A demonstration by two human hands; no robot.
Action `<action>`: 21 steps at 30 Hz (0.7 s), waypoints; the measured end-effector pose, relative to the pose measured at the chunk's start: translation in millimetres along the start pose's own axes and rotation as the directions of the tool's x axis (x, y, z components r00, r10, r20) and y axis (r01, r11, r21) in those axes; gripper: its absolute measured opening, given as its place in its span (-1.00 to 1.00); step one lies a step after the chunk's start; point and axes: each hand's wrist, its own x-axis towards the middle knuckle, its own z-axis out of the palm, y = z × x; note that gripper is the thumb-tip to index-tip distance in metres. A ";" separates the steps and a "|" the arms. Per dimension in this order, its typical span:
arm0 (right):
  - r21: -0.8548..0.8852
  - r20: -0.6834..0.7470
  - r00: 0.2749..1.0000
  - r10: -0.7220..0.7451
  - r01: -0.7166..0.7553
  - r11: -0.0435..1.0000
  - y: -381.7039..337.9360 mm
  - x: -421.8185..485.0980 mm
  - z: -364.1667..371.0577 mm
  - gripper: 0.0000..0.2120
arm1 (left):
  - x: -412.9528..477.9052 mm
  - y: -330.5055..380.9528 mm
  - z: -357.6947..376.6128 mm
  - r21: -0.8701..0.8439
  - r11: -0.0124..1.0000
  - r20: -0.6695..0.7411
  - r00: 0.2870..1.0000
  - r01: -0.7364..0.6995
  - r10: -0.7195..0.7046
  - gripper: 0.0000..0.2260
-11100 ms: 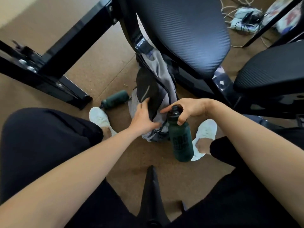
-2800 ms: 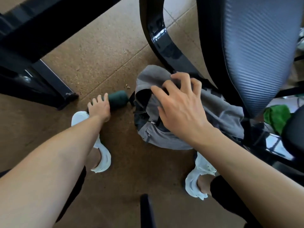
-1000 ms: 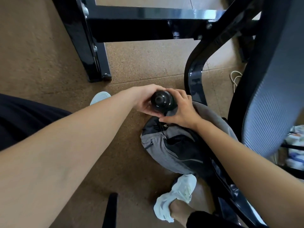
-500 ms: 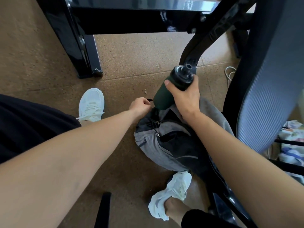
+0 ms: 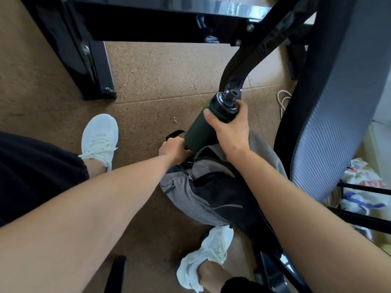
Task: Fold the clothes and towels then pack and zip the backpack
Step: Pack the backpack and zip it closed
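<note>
A grey and black backpack (image 5: pixel 190 193) lies on the cork-coloured floor between my feet, partly under a chair. My right hand (image 5: pixel 229 129) grips a dark green bottle (image 5: pixel 200 132) near its black cap and holds it tilted, base down at the backpack's upper edge. My left hand (image 5: pixel 172 149) grips the backpack's black edge or strap right beside the bottle's base. The bottle's bottom end is hidden behind the bag and my left hand.
A black mesh chair (image 5: pixel 338 102) looms at the right, its curved armrest post (image 5: pixel 239 66) just behind the bottle. A black desk leg (image 5: pixel 93 66) stands at upper left. My white sneakers (image 5: pixel 99 138) flank the bag. A patterned cloth (image 5: pixel 364 187) lies at far right.
Since a second ago my left hand let go of the bottle and took hold of the backpack's edge. My right hand has tilted the bottle and lowered its base toward the bag.
</note>
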 end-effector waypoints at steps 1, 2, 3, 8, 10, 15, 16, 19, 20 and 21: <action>-0.003 -0.001 1.000 0.000 0.000 1.000 0.0 -0.7 0.3 -0.34 | 1.8 -0.9 0.6 -0.003 1.000 -0.002 1.000 0.006 -0.006 -0.71; -0.006 0.000 1.000 -0.002 0.002 1.000 -0.3 -1.7 1.0 -0.34 | 1.7 -1.6 0.1 -0.012 1.000 -0.005 1.000 0.027 -0.027 -0.70; -0.008 0.001 1.000 -0.005 0.005 1.000 -0.5 -2.4 1.6 -0.34 | 2.4 -2.9 1.1 -0.024 0.998 -0.014 0.999 0.051 -0.051 -0.70; 0.009 -0.023 1.000 -0.021 0.021 1.000 -5.9 -7.0 -0.1 -0.33 | -2.6 5.7 0.2 -0.102 0.992 -0.052 0.995 0.075 -0.081 -0.65; 0.024 -0.046 0.997 -0.060 0.061 0.998 -11.9 -7.8 -0.1 -0.34 | -1.2 9.4 -0.6 -0.088 0.996 -0.022 1.000 0.020 -0.022 -0.66; -0.044 0.004 0.985 -0.175 0.175 0.984 -25.2 3.2 0.2 -0.26 | -2.3 -2.5 -8.3 -0.104 0.989 0.107 0.990 0.105 -0.094 -0.78; -0.065 0.056 0.982 -0.181 0.185 0.981 -23.7 5.8 1.2 -0.27 | -2.7 -6.5 -9.0 -0.146 0.980 0.121 0.985 0.138 -0.121 -0.82; -0.178 0.220 0.958 -0.182 0.223 0.958 -12.6 8.4 7.2 -0.46 | 0.1 -21.3 -10.5 -0.296 0.934 0.141 0.976 0.202 -0.167 -0.90; -0.227 0.261 0.949 -0.177 0.238 0.944 -8.4 7.4 9.0 -0.47 | -0.3 -24.5 -13.0 -0.338 0.918 0.142 0.976 0.205 -0.166 -0.91; -0.273 0.290 0.941 -0.174 0.255 0.927 -5.3 5.4 10.2 -0.45 | -0.2 -27.1 -15.3 -0.366 0.909 0.135 0.978 0.201 -0.161 -0.91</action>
